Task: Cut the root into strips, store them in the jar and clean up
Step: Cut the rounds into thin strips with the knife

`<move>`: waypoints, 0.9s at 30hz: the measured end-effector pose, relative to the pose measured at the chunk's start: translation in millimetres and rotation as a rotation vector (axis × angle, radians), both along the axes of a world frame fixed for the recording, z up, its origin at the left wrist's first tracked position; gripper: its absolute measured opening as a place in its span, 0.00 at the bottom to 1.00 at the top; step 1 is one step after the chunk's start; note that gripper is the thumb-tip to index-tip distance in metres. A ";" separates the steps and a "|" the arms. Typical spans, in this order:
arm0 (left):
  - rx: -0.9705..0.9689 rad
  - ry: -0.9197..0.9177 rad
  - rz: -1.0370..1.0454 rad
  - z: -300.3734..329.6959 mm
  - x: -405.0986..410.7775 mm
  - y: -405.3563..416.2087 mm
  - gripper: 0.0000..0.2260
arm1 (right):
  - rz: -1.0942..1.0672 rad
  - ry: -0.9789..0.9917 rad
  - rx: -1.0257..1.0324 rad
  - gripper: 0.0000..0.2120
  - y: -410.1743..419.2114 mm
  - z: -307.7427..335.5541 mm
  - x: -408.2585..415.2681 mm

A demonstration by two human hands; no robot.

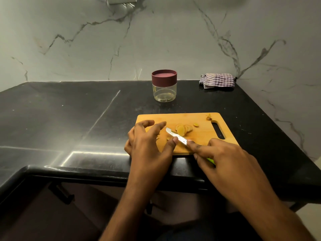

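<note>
Though thin, flat root slices (pixel 182 129)

Root: pale yellow round root slices (pixel 183 128), overlapping in a short row at the middle of my wooden cutting board (pixel 199 141); two small scraps lie nearer its handle slot.
Jar: clear plastic jar with maroon screw lid (pixel 164 85), upright, closed, behind the board.
</note>
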State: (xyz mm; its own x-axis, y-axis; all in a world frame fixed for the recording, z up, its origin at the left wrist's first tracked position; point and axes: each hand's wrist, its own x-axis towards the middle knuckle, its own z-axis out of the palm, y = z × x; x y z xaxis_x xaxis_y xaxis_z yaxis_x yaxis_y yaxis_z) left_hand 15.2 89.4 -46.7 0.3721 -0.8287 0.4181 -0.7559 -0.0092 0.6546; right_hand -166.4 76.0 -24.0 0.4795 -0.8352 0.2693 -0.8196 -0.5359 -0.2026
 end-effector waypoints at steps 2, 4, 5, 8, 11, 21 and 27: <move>-0.037 0.042 0.005 0.6 1.7 -0.5 0.18 | 0.033 0.042 -0.057 0.21 -3.8 -1.0 3.8; -0.044 0.022 0.033 2.6 6.4 -1.2 0.16 | 0.061 0.063 -0.069 0.22 -7.9 0.9 6.7; -0.040 -0.028 0.052 4.1 10.8 -1.8 0.15 | 0.092 0.066 -0.077 0.22 -10.6 1.2 7.5; -0.003 -0.125 0.029 11.1 28.1 -4.7 0.15 | 0.194 0.101 -0.148 0.23 -18.7 3.3 5.9; 0.024 -0.117 -0.085 17.3 42.0 -7.2 0.15 | 0.264 0.099 -0.168 0.23 -23.7 6.2 3.9; -0.040 0.047 -0.075 18.7 54.5 -19.8 0.04 | 0.341 0.060 -0.181 0.22 -28.5 3.5 2.6; -0.039 0.056 -0.190 21.2 55.6 -24.1 0.10 | 0.329 0.058 -0.208 0.22 -28.3 1.1 3.4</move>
State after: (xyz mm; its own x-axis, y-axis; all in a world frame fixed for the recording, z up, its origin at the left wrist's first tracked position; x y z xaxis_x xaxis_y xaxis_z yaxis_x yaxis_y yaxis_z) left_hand 70.8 65.3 -25.5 0.2343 -0.8699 0.4341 -0.7039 0.1562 0.6929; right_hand -163.0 47.7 -22.9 0.7317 -0.5648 0.3815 -0.6042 -0.7966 -0.0207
